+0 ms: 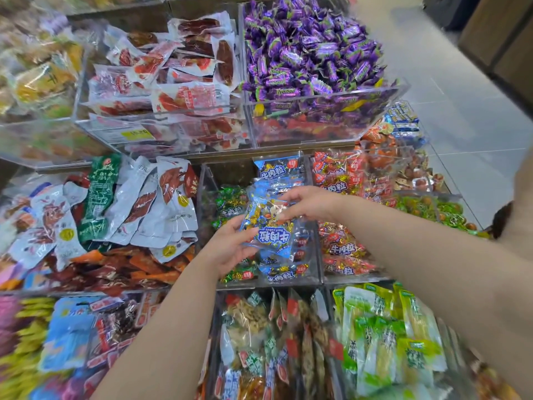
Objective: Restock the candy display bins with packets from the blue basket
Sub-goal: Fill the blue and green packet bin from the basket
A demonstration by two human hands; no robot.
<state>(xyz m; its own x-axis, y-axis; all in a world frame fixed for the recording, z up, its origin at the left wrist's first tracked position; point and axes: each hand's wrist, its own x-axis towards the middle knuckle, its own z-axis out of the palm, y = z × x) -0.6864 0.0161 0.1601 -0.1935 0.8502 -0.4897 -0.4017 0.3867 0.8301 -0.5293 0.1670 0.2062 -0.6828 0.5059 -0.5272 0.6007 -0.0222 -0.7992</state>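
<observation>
Left hand (pixel 230 245) curls its grip round the blue packet (pixel 269 230), and right hand (pixel 305 206) pinches the top edge. Best to lower it flat into the clear bin (pixel 207 183), label facing out.

- Blue packet (pixel 268 226): bright blue with white characters, and gold foil showing through clear patches.
- Wrapped candies (pixel 311 50): purple, with green-edged labels.
- Red packets (pixel 343 249): red and gold, with white characters.
- Green packets (pixel 389 336): lime green and white.
- White pouches (pixel 161 203): white with reddish-brown pictures and yellow round marks.
- Floor (pixel 461 82): pale grey tiles.
</observation>
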